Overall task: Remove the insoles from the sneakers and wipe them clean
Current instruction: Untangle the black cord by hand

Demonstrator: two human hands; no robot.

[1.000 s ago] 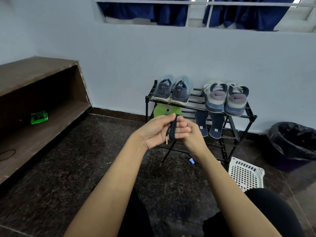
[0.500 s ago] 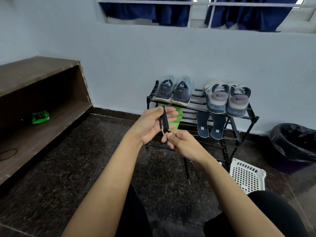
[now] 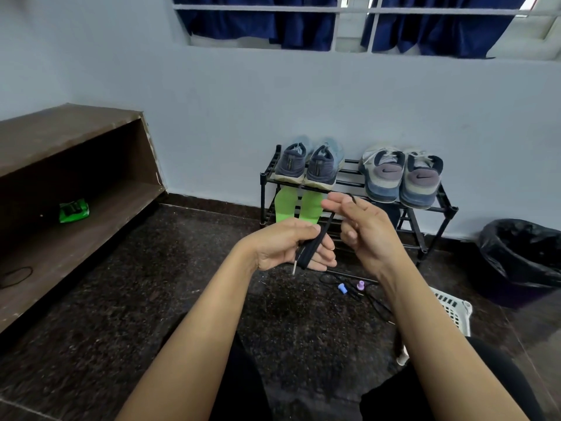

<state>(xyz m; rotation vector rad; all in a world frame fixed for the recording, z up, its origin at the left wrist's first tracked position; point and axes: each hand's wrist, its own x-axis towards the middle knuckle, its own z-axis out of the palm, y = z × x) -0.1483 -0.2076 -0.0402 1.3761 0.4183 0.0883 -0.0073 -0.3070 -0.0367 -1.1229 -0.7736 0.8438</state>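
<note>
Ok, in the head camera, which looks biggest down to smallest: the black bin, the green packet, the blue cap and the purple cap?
1. black bin
2. green packet
3. blue cap and purple cap: they look too alike to rank.
The packet lies farther from the camera, so its true size is unsure.

Both forearms reach to mid-frame. The left grip (image 3: 288, 249), palm up, curls round a black shoelace (image 3: 313, 246); the right grip (image 3: 362, 229), just beside and higher, pinches the same lace.

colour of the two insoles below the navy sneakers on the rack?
Bright green insoles, clearest in the head view.
</note>
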